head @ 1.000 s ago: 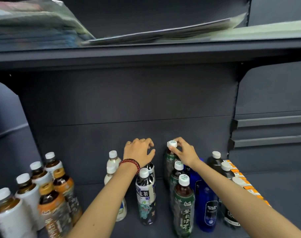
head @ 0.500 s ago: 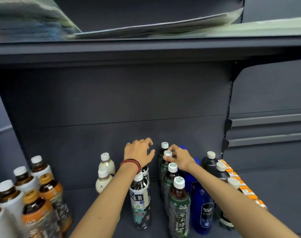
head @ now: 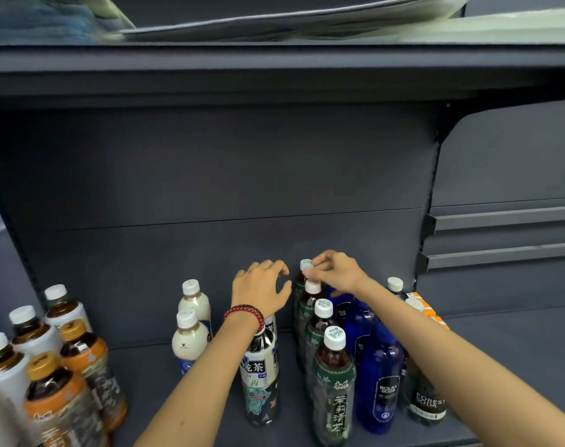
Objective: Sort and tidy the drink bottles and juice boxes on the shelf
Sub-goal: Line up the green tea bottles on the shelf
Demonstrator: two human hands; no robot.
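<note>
Several green-label tea bottles (head: 334, 382) stand in a row running back to the shelf's rear wall. My right hand (head: 337, 274) is at the back of that row, and its fingertips pinch the white cap of the rearmost green tea bottle (head: 305, 264). My left hand (head: 261, 290), with a red bead bracelet on the wrist, hovers with loosely curved fingers and holds nothing. It is just above a dark tea bottle with a white label (head: 260, 366). Blue soda bottles (head: 379, 382) stand right of the green row.
Two cream milk-tea bottles (head: 190, 337) stand left of centre. Orange-label and white-label tea bottles (head: 81, 350) crowd the left end. A dark Forest Soda bottle (head: 426, 401) and orange juice boxes (head: 432, 312) sit at the right. The upper shelf (head: 274, 59) overhangs.
My right hand has lowered the green tea bottle it held by the cap onto the shelf at the back of the green row. My left hand has barely moved.
</note>
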